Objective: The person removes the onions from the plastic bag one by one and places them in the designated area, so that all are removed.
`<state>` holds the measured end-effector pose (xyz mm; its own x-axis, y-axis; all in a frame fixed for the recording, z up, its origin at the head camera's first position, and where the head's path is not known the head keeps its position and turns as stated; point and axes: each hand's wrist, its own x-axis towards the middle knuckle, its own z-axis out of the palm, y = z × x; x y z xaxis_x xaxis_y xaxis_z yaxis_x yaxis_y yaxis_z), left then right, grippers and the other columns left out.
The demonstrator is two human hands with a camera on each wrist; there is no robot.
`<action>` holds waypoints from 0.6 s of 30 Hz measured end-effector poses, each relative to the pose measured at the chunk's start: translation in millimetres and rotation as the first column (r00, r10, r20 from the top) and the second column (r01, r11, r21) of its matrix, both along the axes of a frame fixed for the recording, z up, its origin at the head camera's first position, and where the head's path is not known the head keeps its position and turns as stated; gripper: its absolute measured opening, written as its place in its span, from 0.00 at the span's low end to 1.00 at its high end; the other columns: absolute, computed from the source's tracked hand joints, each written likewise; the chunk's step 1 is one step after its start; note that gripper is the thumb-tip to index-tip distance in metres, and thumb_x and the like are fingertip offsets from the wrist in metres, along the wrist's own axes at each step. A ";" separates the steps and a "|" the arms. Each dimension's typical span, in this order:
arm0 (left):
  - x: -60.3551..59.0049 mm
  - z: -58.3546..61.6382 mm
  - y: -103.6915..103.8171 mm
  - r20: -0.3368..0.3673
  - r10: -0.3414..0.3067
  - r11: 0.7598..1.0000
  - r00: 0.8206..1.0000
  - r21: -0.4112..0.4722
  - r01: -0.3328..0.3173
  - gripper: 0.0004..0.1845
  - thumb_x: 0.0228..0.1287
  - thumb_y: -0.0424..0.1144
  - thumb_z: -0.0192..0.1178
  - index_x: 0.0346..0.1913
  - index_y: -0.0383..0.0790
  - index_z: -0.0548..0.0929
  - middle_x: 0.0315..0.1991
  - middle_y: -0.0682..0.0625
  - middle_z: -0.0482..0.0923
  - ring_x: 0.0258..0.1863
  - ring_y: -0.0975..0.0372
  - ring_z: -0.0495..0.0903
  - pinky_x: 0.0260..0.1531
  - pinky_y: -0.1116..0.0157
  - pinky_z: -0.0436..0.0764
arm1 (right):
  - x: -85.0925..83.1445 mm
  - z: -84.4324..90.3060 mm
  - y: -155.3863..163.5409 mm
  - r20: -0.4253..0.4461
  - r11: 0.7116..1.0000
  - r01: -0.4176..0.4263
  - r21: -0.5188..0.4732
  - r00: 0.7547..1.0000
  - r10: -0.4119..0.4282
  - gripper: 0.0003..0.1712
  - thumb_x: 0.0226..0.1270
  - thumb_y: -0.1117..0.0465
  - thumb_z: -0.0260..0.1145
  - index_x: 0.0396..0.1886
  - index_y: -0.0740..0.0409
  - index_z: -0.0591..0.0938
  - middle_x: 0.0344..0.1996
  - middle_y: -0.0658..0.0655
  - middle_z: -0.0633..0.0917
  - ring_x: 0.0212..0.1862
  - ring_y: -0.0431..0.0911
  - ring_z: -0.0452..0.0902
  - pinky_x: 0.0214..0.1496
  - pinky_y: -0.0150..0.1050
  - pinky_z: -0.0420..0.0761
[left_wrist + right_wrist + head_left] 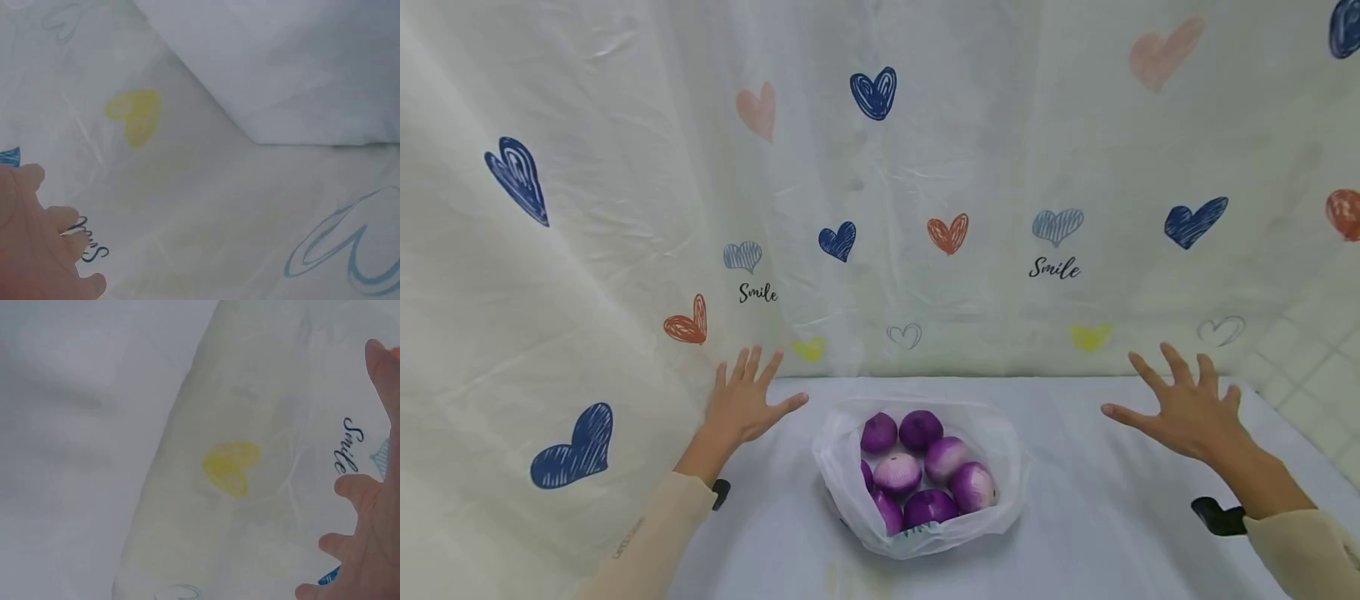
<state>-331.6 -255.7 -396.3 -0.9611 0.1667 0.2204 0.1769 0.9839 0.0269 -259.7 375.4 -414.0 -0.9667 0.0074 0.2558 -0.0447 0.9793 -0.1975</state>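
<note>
A white plastic bag [842, 467] sits on the table with its mouth spread wide. Several purple onions [928, 507] lie inside it, some partly hidden by the bag's near and left sides. To the left of the bag, my left hand [743, 408] is held out with fingers spread, touching nothing. My right hand [1187, 417] is apart from the bag on the right, its fingers also spread and holding nothing. Both wrist views catch only part of each hand, the left hand [37, 237] at lower left and the right hand [375, 512] at right.
A white cloth covers the table [1075, 500]. Behind it and along the left hangs a pale curtain [970, 150] printed with coloured hearts and the word Smile. White wall tiles [1318, 387] show at the right edge.
</note>
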 end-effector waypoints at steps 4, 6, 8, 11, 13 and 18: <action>14.1 -10.2 2.9 -0.021 -0.011 1.000 1.000 0.015 0.011 0.56 0.59 0.82 0.46 0.82 0.51 0.52 0.83 0.38 0.46 0.82 0.41 0.44 0.76 0.33 0.38 | 9.1 -8.2 -9.9 0.003 1.000 -0.007 0.010 1.000 0.007 0.66 0.58 0.21 0.61 0.83 0.51 0.47 0.80 0.75 0.39 0.74 0.84 0.31 0.56 0.91 0.42; 21.8 -15.7 4.6 -0.024 -0.014 1.000 1.000 0.021 0.015 0.56 0.59 0.82 0.47 0.82 0.51 0.53 0.83 0.38 0.47 0.82 0.41 0.44 0.76 0.33 0.39 | 14.2 -13.7 -15.2 0.005 1.000 -0.011 0.016 1.000 0.010 0.65 0.58 0.21 0.61 0.83 0.50 0.47 0.80 0.74 0.40 0.74 0.84 0.32 0.56 0.91 0.43; 28.9 -21.5 6.0 -0.024 -0.015 1.000 1.000 0.023 0.015 0.56 0.59 0.82 0.47 0.82 0.51 0.54 0.83 0.38 0.47 0.82 0.41 0.44 0.76 0.33 0.40 | 19.0 -19.6 -20.8 0.001 1.000 -0.017 0.018 1.000 0.017 0.65 0.58 0.21 0.62 0.83 0.49 0.48 0.80 0.74 0.41 0.74 0.84 0.34 0.56 0.90 0.44; 38.0 -32.0 8.6 -0.022 -0.014 1.000 1.000 0.026 0.014 0.55 0.59 0.82 0.47 0.82 0.52 0.54 0.83 0.39 0.47 0.83 0.42 0.44 0.76 0.33 0.42 | 25.3 -27.8 -30.6 0.013 0.999 -0.025 0.023 1.000 0.025 0.65 0.58 0.21 0.62 0.84 0.48 0.48 0.79 0.75 0.44 0.74 0.84 0.36 0.56 0.90 0.44; 42.6 -40.2 11.3 -0.025 -0.016 0.999 1.000 0.034 0.017 0.55 0.60 0.82 0.46 0.82 0.52 0.54 0.83 0.39 0.47 0.83 0.43 0.44 0.75 0.33 0.43 | 29.3 -32.9 -37.9 0.024 0.999 -0.033 0.020 0.999 0.033 0.64 0.58 0.21 0.62 0.83 0.48 0.49 0.79 0.75 0.46 0.73 0.83 0.39 0.57 0.89 0.45; 50.0 -60.0 23.8 -0.013 -0.038 0.992 0.999 0.121 0.039 0.53 0.61 0.81 0.47 0.82 0.56 0.52 0.84 0.42 0.46 0.83 0.45 0.43 0.76 0.33 0.41 | 36.7 -42.8 -59.1 -0.017 0.997 -0.075 -0.015 0.997 0.074 0.61 0.58 0.25 0.66 0.81 0.50 0.57 0.77 0.73 0.55 0.72 0.81 0.47 0.58 0.86 0.50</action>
